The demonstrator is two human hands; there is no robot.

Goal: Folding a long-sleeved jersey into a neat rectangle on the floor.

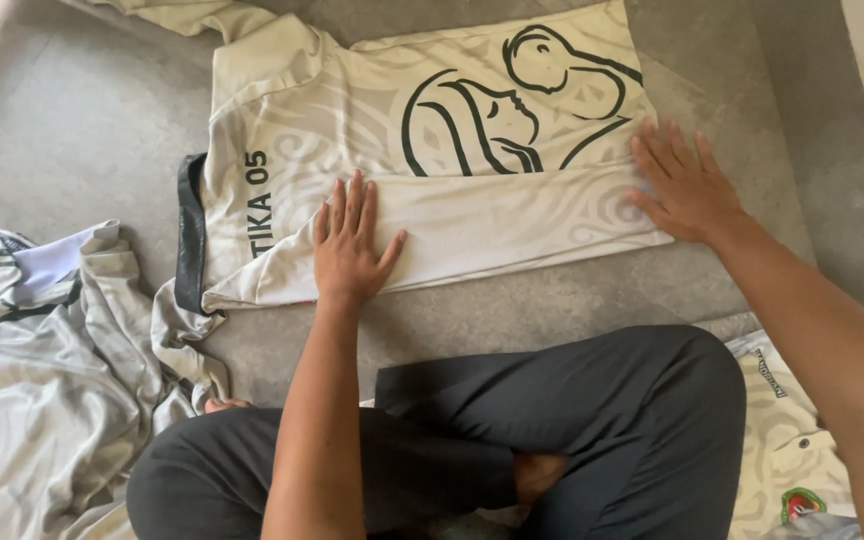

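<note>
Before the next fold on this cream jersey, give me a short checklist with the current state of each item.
1. Left hand flat on the folded near edge of the jersey: ok, palm down, fingers spread.
2. Right hand flat on the jersey's right end: ok, pressing the cloth to the floor.
3. Near side folded over along its length: ok, the folded band runs between both hands.
4. Dark collar lying flat: not ok, it bunches at the left end.
5. Far sleeve tucked in: cannot tell, it runs out of view at the top.
6. Loose garment pile apart from the jersey: not ok, it touches the collar corner.
</note>
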